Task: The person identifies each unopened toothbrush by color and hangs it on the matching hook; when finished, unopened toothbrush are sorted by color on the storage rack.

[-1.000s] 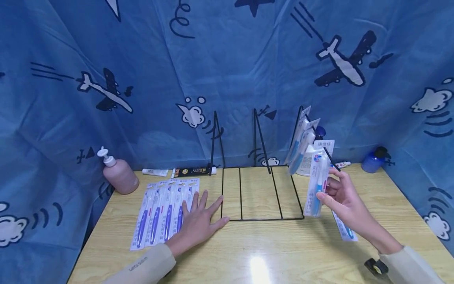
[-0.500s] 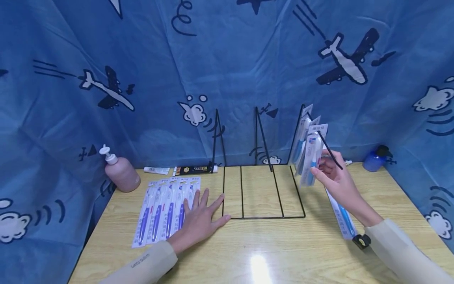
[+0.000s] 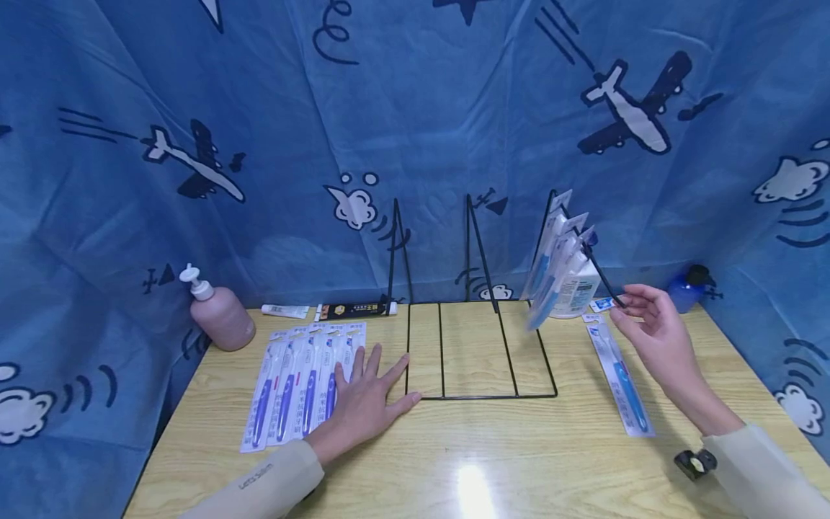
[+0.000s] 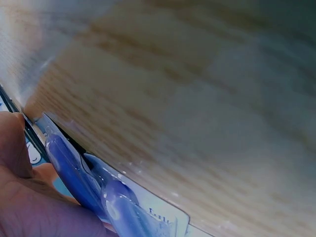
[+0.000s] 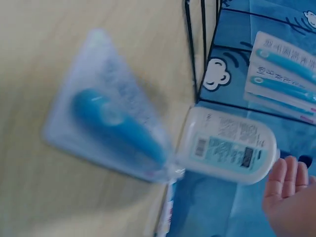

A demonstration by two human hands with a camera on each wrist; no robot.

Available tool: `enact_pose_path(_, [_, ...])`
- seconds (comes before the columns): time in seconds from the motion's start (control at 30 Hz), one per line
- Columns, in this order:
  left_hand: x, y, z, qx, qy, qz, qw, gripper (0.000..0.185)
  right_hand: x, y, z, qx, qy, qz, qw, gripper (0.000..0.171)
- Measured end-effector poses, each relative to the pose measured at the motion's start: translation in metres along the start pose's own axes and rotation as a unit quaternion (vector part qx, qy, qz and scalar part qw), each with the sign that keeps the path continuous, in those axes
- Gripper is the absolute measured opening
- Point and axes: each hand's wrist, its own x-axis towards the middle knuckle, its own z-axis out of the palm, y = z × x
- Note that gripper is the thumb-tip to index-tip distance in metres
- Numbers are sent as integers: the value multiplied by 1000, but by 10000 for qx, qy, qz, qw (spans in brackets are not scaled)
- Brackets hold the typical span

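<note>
My left hand (image 3: 366, 404) lies flat, fingers spread, on the right end of a row of packaged purple toothbrushes (image 3: 298, 386) on the wooden table (image 3: 467, 461); the left wrist view shows these packs (image 4: 98, 192) close up under my palm. My right hand (image 3: 648, 321) hovers open and empty by the right peg of a black wire rack (image 3: 480, 346). Three packaged blue toothbrushes (image 3: 556, 259) hang on that peg. One more blue toothbrush pack (image 3: 619, 375) lies flat on the table below my right hand, also blurred in the right wrist view (image 5: 113, 128).
A pink pump bottle (image 3: 217, 313) stands at the back left. A toothpaste tube (image 3: 285, 311) and a dark box (image 3: 353, 311) lie along the back edge. A white bottle (image 3: 577, 288) stands behind the rack, a blue bottle (image 3: 684, 288) at the back right. Blue airplane-print cloth surrounds the table.
My right hand carried a blue toothbrush pack up to the right peg, left it hanging there and drew back to the right, empty. The left hand has not moved.
</note>
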Motion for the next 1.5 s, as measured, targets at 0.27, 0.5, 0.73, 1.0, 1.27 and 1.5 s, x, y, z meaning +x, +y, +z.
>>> enact_pose_path(0.27, [0, 0, 0, -6, 28, -2, 10000, 76, -18, 24, -22, -956, -794, 1090, 9862, 59])
enact_pose_path(0.5, [0, 2, -1, -33, 35, -17, 10000, 76, -29, 37, -31, -1147, -1453, 1963, 9629, 71])
enact_pose_path(0.73, [0, 2, -1, -31, 10, -33, 10000, 75, -28, 46, -33, -1479, -1925, 2517, 9369, 78])
enact_pose_path(1.0, [0, 2, -1, -30, -19, -62, 10000, 76, -29, 46, -35, -1821, -2111, 2802, 9186, 67])
enact_pose_path(1.27, [-1, 3, -3, -58, 33, -46, 10000, 75, -33, 39, -38, -1726, -2267, 2684, 9202, 62])
enact_pose_path(1.5, [-1, 3, -2, -51, 3, -28, 10000, 75, -40, 38, -50, -675, -2797, 3149, 9044, 91])
